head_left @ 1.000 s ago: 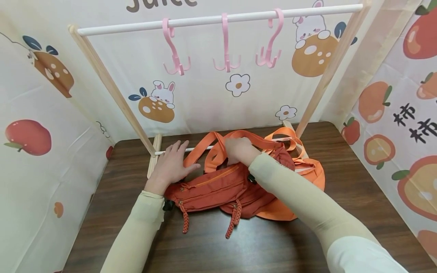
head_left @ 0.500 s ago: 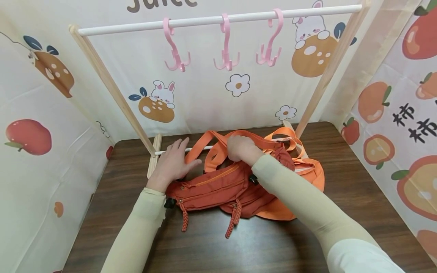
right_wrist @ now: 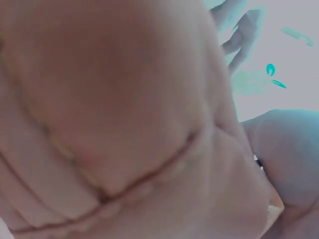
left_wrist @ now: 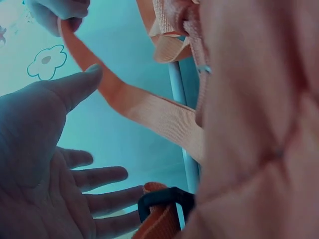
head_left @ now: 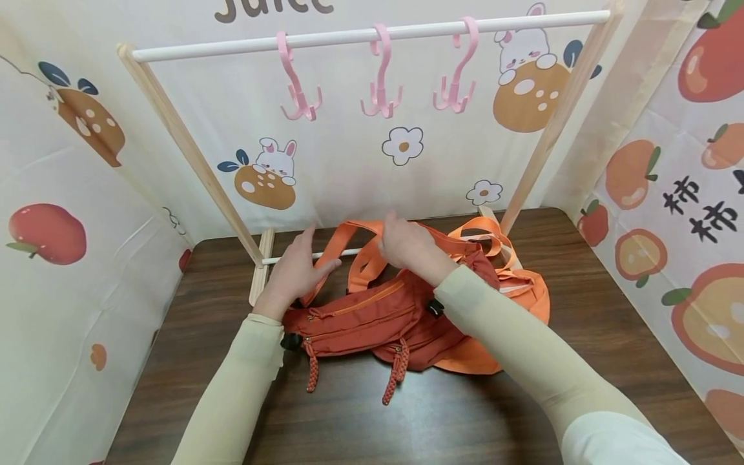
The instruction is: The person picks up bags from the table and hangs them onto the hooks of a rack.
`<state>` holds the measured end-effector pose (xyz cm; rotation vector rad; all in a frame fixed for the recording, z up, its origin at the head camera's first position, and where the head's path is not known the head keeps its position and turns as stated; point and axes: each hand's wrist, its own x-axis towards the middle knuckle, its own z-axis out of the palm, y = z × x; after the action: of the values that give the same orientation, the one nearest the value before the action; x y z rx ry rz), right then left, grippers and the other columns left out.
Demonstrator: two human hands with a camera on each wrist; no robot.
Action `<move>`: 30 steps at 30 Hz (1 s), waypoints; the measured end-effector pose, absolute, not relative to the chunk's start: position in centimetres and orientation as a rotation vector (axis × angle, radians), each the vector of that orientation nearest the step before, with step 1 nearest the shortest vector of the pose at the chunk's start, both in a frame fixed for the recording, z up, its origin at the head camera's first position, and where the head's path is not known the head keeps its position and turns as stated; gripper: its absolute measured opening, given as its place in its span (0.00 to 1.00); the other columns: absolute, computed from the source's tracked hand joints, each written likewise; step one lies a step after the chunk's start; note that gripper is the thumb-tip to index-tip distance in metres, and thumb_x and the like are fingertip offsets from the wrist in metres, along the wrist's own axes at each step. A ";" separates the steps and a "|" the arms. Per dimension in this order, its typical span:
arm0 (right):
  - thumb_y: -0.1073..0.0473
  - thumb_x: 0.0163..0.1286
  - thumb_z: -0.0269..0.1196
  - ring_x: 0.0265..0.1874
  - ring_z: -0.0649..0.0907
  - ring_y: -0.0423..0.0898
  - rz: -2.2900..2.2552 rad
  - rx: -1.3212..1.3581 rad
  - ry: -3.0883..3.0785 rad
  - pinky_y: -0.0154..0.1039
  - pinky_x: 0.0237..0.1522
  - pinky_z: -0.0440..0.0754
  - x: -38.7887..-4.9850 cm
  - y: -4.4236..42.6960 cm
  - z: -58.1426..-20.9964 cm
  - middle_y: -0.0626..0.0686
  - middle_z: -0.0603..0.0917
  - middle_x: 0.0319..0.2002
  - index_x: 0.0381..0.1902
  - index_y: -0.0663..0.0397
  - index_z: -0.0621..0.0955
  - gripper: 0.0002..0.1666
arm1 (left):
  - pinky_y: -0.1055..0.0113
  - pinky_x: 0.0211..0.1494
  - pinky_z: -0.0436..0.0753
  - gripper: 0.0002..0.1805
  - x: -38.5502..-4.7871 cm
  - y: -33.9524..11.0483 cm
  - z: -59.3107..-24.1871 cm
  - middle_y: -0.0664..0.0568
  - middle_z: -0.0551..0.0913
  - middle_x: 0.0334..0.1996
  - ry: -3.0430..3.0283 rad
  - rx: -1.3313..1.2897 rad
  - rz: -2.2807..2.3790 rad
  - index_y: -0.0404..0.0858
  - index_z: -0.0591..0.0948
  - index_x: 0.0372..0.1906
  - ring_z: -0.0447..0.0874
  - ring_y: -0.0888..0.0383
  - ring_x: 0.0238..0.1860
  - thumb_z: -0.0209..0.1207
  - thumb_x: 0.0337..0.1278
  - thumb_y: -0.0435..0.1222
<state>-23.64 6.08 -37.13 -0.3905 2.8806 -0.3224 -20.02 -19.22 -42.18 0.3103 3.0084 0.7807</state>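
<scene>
A rust-red waist bag (head_left: 357,324) with an orange zip lies on the table, over another dark red bag part (head_left: 433,339) and a brighter orange bag (head_left: 531,300). My right hand (head_left: 414,247) grips its orange strap (left_wrist: 149,112) above the bag. The strap slants down from that hand in the left wrist view. With fingers spread, my left hand (head_left: 295,274) is beside the strap's left side. Its thumb overlaps the strap in the left wrist view; contact is unclear. A black buckle (left_wrist: 164,199) is near its fingertips. The bag fabric fills much of the right wrist view.
A wooden rack with a white top bar (head_left: 232,46) stands behind the bags. From it hang three pink hooks (head_left: 299,97). A lower white rod (head_left: 349,252) runs behind the strap. Printed fabric walls (head_left: 70,323) enclose the brown table (head_left: 360,426).
My right hand has risen slightly, drawing the strap up with it. My left hand has tilted upright a little, and the strap's left side now slants down past its thumb.
</scene>
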 end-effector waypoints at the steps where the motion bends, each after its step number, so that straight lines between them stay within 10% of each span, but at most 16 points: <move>1: 0.48 0.84 0.54 0.22 0.83 0.53 -0.339 -0.406 2.898 0.47 0.23 0.78 -23.5 6.1 -37.0 0.56 0.79 0.30 0.56 0.62 0.68 0.21 | 0.37 0.72 0.71 0.57 -20.1 -19.2 -42.2 0.32 0.60 0.80 3.012 0.310 0.805 0.36 0.45 0.87 0.65 0.34 0.76 0.64 0.71 0.58; 21: 0.52 0.81 0.56 0.17 0.77 0.50 -0.446 -0.815 3.063 0.44 0.20 0.76 -19.6 6.7 -33.4 0.52 0.75 0.27 0.52 0.59 0.65 0.17 | 0.41 0.71 0.74 0.53 -21.4 -17.2 -42.0 0.38 0.71 0.75 2.947 0.379 1.168 0.38 0.58 0.84 0.74 0.38 0.71 0.70 0.66 0.56; 30: 0.55 0.76 0.59 0.20 0.76 0.51 -0.555 -0.974 3.092 0.44 0.22 0.75 -18.3 6.7 -31.7 0.51 0.73 0.30 0.47 0.55 0.65 0.15 | 0.47 0.61 0.82 0.32 -21.6 -16.3 -41.5 0.47 0.85 0.61 2.966 0.491 1.286 0.43 0.78 0.73 0.86 0.46 0.58 0.68 0.71 0.51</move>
<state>-18.32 6.71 -31.73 -0.9741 3.0923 -0.5555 -21.57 -16.29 -41.48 0.4907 2.9657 1.2858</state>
